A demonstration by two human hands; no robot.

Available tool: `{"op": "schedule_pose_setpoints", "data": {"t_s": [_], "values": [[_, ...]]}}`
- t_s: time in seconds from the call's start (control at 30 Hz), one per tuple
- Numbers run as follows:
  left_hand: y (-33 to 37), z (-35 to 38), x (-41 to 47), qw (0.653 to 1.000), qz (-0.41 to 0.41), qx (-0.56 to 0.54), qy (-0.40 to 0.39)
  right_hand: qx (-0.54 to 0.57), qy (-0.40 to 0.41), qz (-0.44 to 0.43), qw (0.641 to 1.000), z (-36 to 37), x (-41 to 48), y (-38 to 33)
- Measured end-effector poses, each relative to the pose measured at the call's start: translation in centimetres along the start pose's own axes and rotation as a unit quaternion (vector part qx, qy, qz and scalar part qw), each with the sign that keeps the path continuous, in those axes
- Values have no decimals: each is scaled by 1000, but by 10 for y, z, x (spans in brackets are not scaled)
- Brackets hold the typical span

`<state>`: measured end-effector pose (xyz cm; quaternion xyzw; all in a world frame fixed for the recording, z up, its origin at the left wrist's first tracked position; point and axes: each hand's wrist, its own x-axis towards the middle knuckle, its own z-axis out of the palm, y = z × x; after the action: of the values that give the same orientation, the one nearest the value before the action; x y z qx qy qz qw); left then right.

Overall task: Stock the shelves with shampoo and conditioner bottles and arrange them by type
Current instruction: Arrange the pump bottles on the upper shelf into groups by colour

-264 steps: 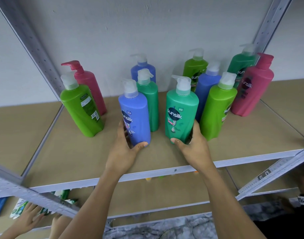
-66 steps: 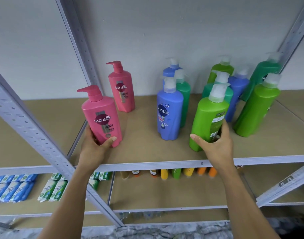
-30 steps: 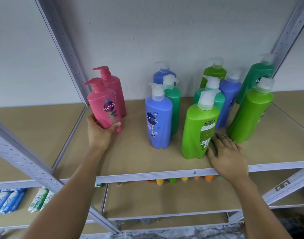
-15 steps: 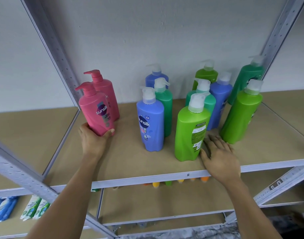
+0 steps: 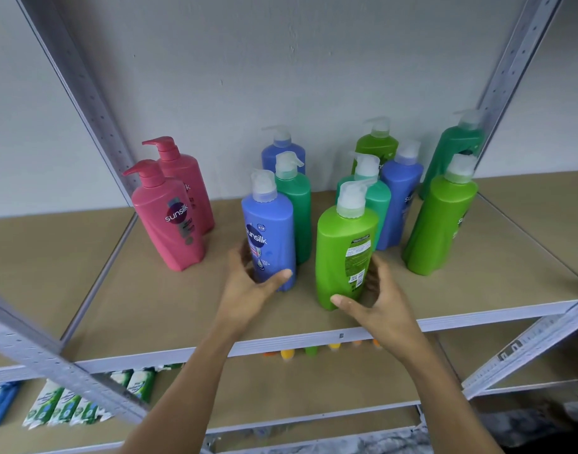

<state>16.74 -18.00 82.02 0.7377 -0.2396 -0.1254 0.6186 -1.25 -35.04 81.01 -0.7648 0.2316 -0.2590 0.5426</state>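
Observation:
Pump bottles stand upright on the tan shelf (image 5: 143, 299). Two pink bottles (image 5: 169, 221) stand one behind the other at the left. My left hand (image 5: 251, 286) wraps the base of the front blue bottle (image 5: 269, 231). My right hand (image 5: 368, 296) grips the base of the lime green bottle (image 5: 345, 247), whose back label faces me. Behind them stand two teal green bottles (image 5: 296, 204), two more blue bottles (image 5: 399, 198), another lime bottle at the back (image 5: 377, 145), a lime bottle at the right (image 5: 441, 221) and a dark green bottle (image 5: 454, 149).
Grey slotted metal uprights (image 5: 94, 119) frame the bay, and one runs diagonally across the lower left (image 5: 52, 365). The lower shelf holds small coloured bottle caps (image 5: 310, 350) and green and blue sachets (image 5: 71, 404). Bare shelf board lies left of the pink bottles and at the front right.
My left hand let go of the front pink bottle and moved right onto the blue bottle. My right hand rose from the shelf board and closed on the lime green bottle.

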Motion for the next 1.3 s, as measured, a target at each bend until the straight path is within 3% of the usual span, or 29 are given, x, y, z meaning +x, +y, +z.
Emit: {"op": "schedule_pose_setpoints", "data": {"t_s": [0.1, 0.27, 0.6, 0.9, 1.3], "values": [[3, 11, 3, 1000, 17, 23, 7, -64, 41, 1, 997, 8, 3, -5], [-3, 9, 2, 999, 18, 37, 31, -65, 108, 9, 992, 6, -2, -6], [-5, 6, -1, 998, 23, 51, 19, -75, 150, -9, 986, -31, -15, -2], [-5, 5, 1, 998, 28, 62, 8, -119, 320, 20, 940, -105, -24, 15], [2, 17, -6, 991, 52, 121, 18, -118, 298, 33, 947, -149, 7, 30]]}}
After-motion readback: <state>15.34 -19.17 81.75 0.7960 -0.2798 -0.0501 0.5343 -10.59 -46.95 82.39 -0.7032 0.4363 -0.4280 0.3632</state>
